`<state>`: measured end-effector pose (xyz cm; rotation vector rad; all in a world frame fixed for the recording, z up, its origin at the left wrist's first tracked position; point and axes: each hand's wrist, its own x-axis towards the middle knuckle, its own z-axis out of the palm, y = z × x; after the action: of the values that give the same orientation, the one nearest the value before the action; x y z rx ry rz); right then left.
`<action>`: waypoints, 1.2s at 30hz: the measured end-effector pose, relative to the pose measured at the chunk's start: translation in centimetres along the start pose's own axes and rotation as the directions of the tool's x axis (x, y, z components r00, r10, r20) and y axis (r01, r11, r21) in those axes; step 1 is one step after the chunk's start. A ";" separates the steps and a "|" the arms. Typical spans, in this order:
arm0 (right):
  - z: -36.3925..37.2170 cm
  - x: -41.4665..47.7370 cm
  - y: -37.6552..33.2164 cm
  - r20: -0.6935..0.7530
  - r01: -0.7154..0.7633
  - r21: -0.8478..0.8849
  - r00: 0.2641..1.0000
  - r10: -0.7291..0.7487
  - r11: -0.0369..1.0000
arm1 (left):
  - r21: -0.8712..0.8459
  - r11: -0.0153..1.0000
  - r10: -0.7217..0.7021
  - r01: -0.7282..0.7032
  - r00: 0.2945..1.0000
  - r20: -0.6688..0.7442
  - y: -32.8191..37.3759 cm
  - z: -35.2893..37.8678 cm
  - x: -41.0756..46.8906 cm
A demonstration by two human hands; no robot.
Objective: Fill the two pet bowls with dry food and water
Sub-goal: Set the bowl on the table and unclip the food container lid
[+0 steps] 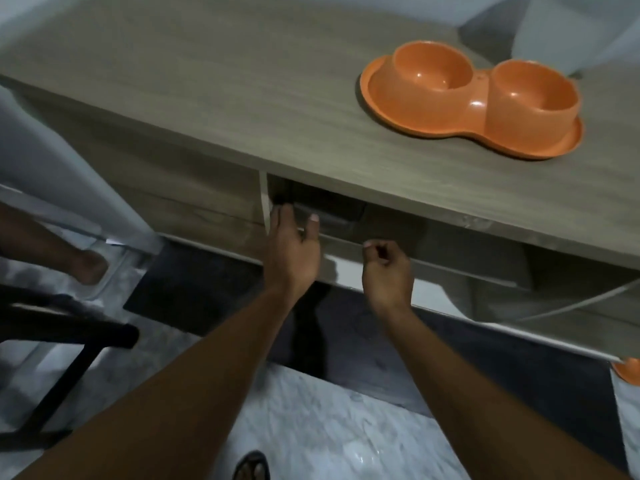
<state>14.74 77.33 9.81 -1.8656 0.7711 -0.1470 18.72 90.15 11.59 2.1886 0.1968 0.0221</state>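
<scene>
Head view: a grey wood-grain table (207, 81) filled the upper part of the picture. On its right side stood an orange double pet dish (478, 109), two round bowls joined on one flat base with a raised rim. The left bowl (433, 69) held nothing, and only bare orange plastic showed inside. The right bowl (533, 95) was just as bare, with no dry food and no water in it. The dish sat well back from the table's front edge and well apart from both hands.

Below the tabletop a grey front panel (450, 271) slanted outward, with a dark gap (329, 199) above it. What lay inside the gap was too dark to tell. The left hand (292, 244) reached up to that gap, its fingers (284, 211) stretched forward and its thumb spread apart from them, beside a blurred grey bar (332, 221). The right hand (388, 268) hung just beside it near the panel's top edge, fingers curled together, thumb tip against the forefinger, with nothing visible between them.

Lower down lay a pale marbled floor (329, 427). A black chair frame (69, 334) stood at the left, with another person's bare foot (88, 268) near it. A small orange object (628, 370) showed at the right edge.
</scene>
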 end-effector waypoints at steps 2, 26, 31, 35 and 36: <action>1.1 1.4 0.1 -0.020 -0.034 0.071 0.999 0.035 0.997 | -0.031 1.000 -0.003 0.003 1.000 -0.020 -0.4 1.1 0.8; 0.6 2.0 0.6 0.002 -0.117 0.308 0.993 0.122 0.944 | -0.407 0.829 -0.322 0.384 0.922 0.216 0.4 0.2 1.7; -2.8 -4.9 -1.1 0.076 -0.153 0.402 0.988 0.133 0.903 | -0.371 0.854 -0.297 0.364 0.928 0.227 0.8 -4.8 -4.1; -8.0 -11.5 -4.6 0.170 -0.131 0.384 0.983 0.069 0.914 | -0.364 0.852 -0.319 0.376 0.925 0.209 4.6 -10.3 -9.3; -9.2 -12.4 -5.4 0.183 -0.130 0.375 0.981 0.064 0.918 | -0.375 0.850 -0.305 0.371 0.926 0.225 5.8 -11.5 -10.0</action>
<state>3.39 78.41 21.52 -1.4412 0.6626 -0.0702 8.58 94.63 23.58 1.6976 0.4466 -0.2853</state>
